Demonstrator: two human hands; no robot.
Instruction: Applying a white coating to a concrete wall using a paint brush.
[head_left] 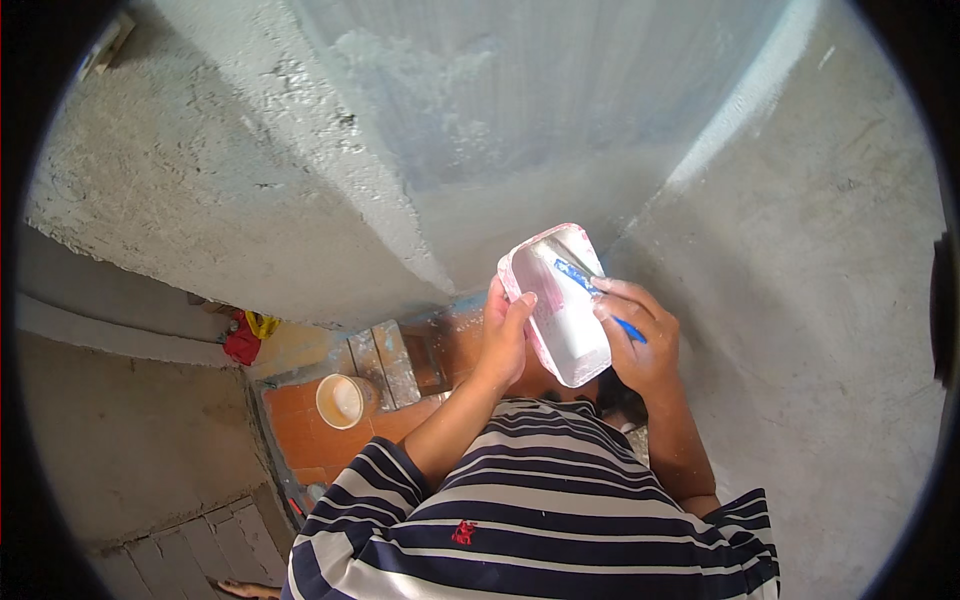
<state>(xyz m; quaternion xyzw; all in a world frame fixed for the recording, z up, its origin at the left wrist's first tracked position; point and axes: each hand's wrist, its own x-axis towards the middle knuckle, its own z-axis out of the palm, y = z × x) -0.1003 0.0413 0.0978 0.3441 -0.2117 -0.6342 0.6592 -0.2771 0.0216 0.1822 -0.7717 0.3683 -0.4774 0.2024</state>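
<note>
My left hand [508,335] grips a white rectangular plastic tub [540,336] by its left side, thumb over the rim. Pink smears mark its walls and whitish material coats the inside. The tub tilts, its mouth facing me. My right hand [642,335] is closed round a slim blue-handled tool [574,276] smeared with white. Its front part reaches into the tub near the far end; I cannot make out the kind of head. Both hands are held up in front of my striped shirt.
A grey wall [450,130] with rough whitish edges rises ahead, and a plain wall [830,300] on the right. Below left, a small bucket [342,401] holding white material stands on orange tiles beside a splattered wooden stool [385,362]. Red cloth [241,342] lies farther left.
</note>
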